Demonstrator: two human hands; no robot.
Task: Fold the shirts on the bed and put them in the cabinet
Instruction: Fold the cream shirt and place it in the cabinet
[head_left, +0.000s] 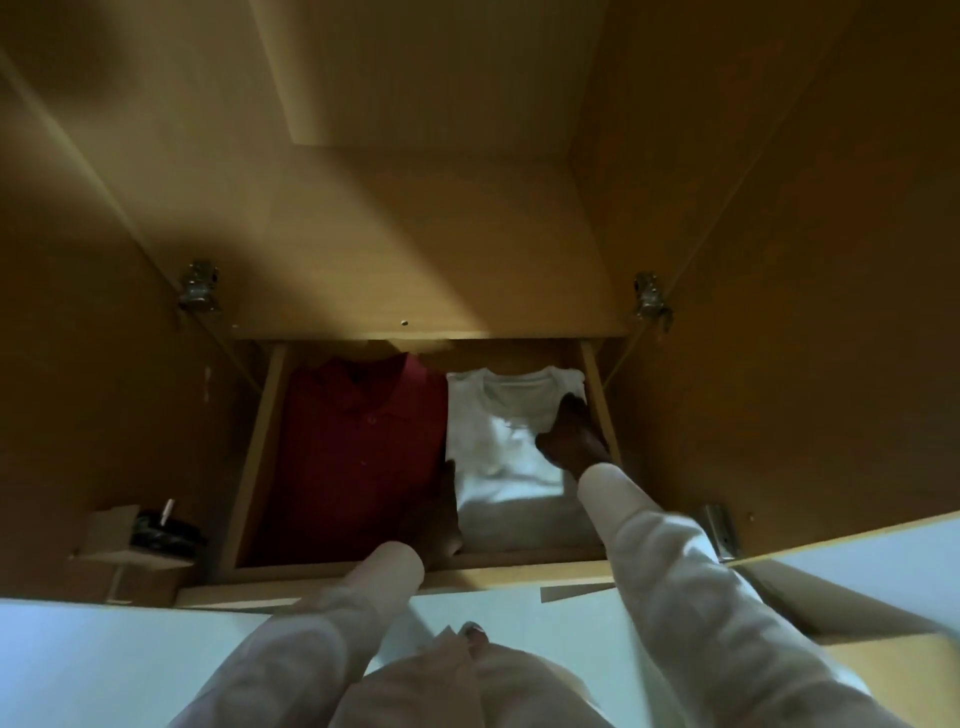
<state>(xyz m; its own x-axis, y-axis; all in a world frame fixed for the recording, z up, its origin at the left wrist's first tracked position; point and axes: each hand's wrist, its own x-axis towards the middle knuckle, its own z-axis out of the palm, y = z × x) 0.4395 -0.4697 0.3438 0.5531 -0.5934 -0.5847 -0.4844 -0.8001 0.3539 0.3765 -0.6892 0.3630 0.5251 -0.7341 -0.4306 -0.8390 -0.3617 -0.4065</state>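
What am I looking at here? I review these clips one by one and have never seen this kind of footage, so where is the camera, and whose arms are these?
There is no machine here. A person wears one wide-angle camera on the head, looking down, so the pale sleeves at the bottom are that person's own arms. They reach into an open drawer inside a wooden cabinet. Two folded shirts lie side by side in it: a red shirt on the left and a white shirt on the right. The right hand rests on the white shirt's right side. The left hand sits in shadow between the two shirts; whether it grips anything is too dark to tell. A small box of dark objects stands left of the drawer.
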